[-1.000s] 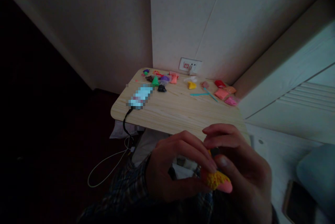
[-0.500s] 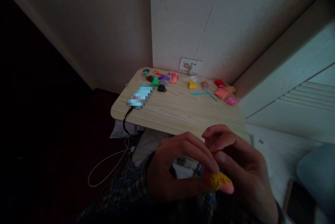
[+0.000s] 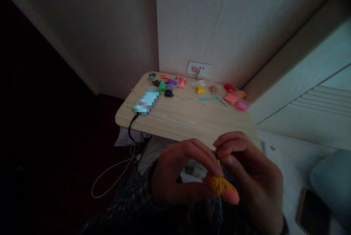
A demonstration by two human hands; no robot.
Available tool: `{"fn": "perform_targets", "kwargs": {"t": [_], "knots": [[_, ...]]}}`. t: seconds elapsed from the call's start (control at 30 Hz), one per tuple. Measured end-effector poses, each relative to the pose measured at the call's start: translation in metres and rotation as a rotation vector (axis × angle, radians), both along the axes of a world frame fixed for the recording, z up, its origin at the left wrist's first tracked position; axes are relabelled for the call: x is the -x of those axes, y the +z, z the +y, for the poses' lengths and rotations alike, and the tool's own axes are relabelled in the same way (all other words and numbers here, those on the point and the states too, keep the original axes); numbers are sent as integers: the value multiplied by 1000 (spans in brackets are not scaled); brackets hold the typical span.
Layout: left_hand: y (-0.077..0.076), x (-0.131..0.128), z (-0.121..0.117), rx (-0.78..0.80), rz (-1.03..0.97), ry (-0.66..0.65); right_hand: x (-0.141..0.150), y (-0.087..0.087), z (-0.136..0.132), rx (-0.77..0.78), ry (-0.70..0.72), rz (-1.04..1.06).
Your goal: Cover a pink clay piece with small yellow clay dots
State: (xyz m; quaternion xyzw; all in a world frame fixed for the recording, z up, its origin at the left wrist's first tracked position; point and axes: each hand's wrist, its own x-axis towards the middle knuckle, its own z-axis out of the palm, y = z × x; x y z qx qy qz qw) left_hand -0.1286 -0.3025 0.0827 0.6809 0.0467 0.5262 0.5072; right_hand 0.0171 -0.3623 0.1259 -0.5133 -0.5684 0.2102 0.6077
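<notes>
Nudged left at frame's lower right: pink-and-yellow clay (image 3: 218,185), clamped in left fingers (image 3: 215,167); right fingers (image 3: 233,164), hold unclear; probably soft, grip pink end (image 3: 231,196).

On the left, a long sleeve of dark woven plaid cloth (image 3: 137,191) covers the forearm up to the left hand (image 3: 168,171), its navy-looking ground crossed by thin pale and brownish lines, with a dark cuff edge (image 3: 154,167) at the wrist. At the near right, a dark sleeve edge (image 3: 285,224) just shows behind the right hand (image 3: 255,176); its pattern is lost in shadow. The right thumb has a short, rounded nail (image 3: 230,160). Between the wrists, more bluish plaid cloth (image 3: 215,211) shows beside very dark, shadowed clothing (image 3: 175,220).
</notes>
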Motion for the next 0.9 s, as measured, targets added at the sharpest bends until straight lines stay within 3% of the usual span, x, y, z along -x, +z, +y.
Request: {"fn": "perform_targets", "kwargs": {"t": [0.1,0.2,0.33,0.43,0.7,0.9], "knots": [[-2,-3,2,46,-191,-88,-3,-6,1,-7,-11,88],[-4,-5,1,77,-242,-107,-5,-12,3,16,37,284],[-6,-6,0,101,-261,-117,-1,-15,6,219,145,714],[-6,-7,1,110,-263,-124,3,-16,7,343,176,922],[-10,-7,1,155,-309,-176,-1,-25,9,347,267,1067],[-6,-7,2,158,-329,-191,0,-25,11,318,250,1035]]}}
